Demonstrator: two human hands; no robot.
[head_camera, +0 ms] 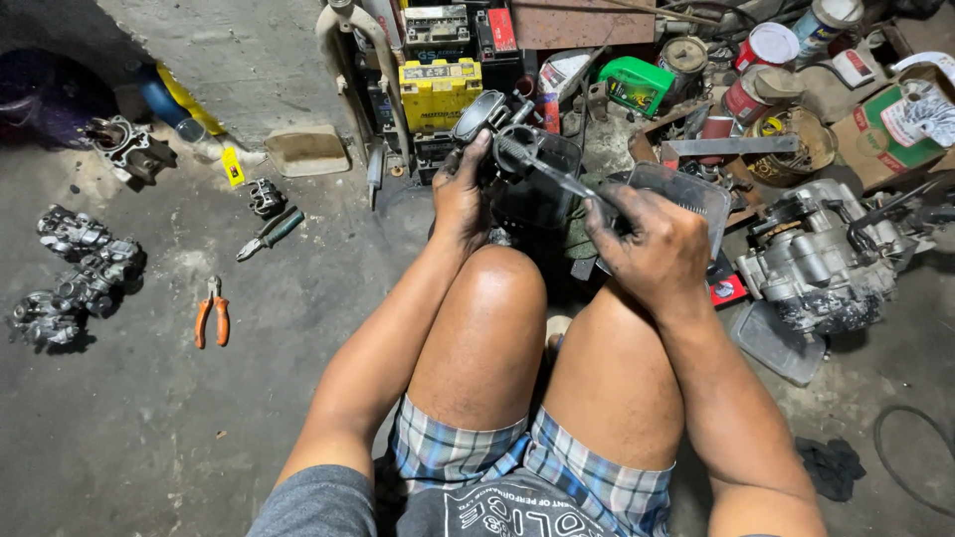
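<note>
I sit on a concrete floor with both knees up. My left hand [460, 194] grips a dark metal carburetor-like part [489, 117] held above my knees. My right hand [652, 249] is closed on the handle of a thin metal tool [557, 177], whose tip reaches into the round opening of the part. Both hands are grimy. A dark plastic tray [686, 191] lies behind my right hand, partly hidden by it.
Orange-handled pliers [212, 313] and green-handled pliers [271, 233] lie on the floor at left, near several engine parts [75, 273]. An engine block [826, 254] sits at right. Batteries [438, 91], cans and boxes crowd the back. A black rag [831, 465] lies at lower right.
</note>
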